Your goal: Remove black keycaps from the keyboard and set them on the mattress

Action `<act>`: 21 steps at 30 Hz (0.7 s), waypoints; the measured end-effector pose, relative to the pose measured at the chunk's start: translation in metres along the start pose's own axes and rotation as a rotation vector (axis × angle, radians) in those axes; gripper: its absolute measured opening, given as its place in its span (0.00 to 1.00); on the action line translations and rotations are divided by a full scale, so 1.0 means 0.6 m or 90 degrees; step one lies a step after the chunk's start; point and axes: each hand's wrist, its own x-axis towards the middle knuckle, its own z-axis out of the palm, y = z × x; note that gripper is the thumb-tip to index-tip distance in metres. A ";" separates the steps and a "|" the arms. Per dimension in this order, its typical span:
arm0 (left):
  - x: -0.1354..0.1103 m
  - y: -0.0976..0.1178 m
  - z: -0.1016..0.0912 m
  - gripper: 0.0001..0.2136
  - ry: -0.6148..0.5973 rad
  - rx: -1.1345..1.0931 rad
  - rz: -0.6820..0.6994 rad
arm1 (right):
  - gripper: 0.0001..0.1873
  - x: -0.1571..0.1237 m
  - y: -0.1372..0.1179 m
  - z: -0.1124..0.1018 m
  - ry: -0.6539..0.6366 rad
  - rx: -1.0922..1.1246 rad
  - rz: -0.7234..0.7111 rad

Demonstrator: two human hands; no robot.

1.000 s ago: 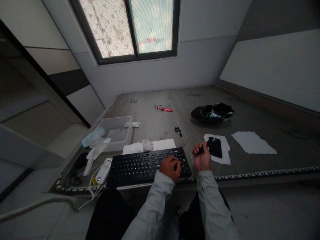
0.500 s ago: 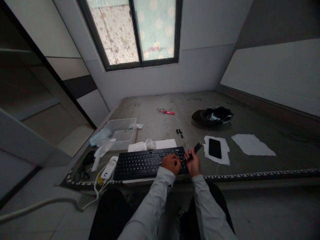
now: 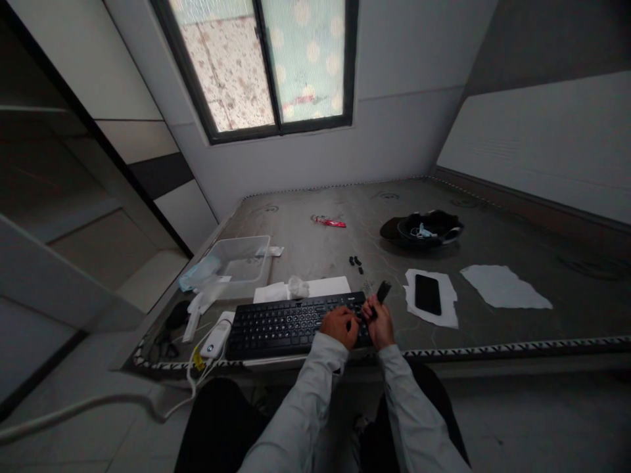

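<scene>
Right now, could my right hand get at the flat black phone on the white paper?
Probably yes: nothing visible stands between your right hand and the flat black phone, though that hand holds a slim dark object.

A seated person's left hand (image 3: pixel 340 326) rests over the right end of a black keyboard (image 3: pixel 276 325) at the near edge of a gray mattress (image 3: pixel 296 217), while the right hand (image 3: pixel 378 322), just beside it, grips a small dark tool (image 3: pixel 384 290). A phone (image 3: pixel 427 294) lies on white paper (image 3: pixel 449 309); a clear plastic bin (image 3: pixel 246 287) sits by the left edge.
</scene>
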 end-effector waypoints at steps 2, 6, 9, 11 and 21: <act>0.001 0.001 0.000 0.12 -0.003 0.002 -0.005 | 0.25 -0.001 0.001 -0.001 -0.007 -0.007 0.003; 0.003 0.000 0.000 0.12 -0.011 0.007 0.005 | 0.25 -0.003 0.007 -0.006 -0.056 -0.036 0.012; 0.004 -0.005 0.002 0.12 -0.008 0.012 0.024 | 0.23 -0.005 0.012 -0.007 -0.086 -0.058 0.004; 0.003 -0.010 0.005 0.12 -0.008 0.010 0.035 | 0.22 -0.007 0.013 -0.007 -0.106 -0.065 -0.004; 0.003 -0.021 0.013 0.13 -0.037 0.068 0.036 | 0.26 -0.016 0.026 -0.024 -0.088 -0.323 -0.089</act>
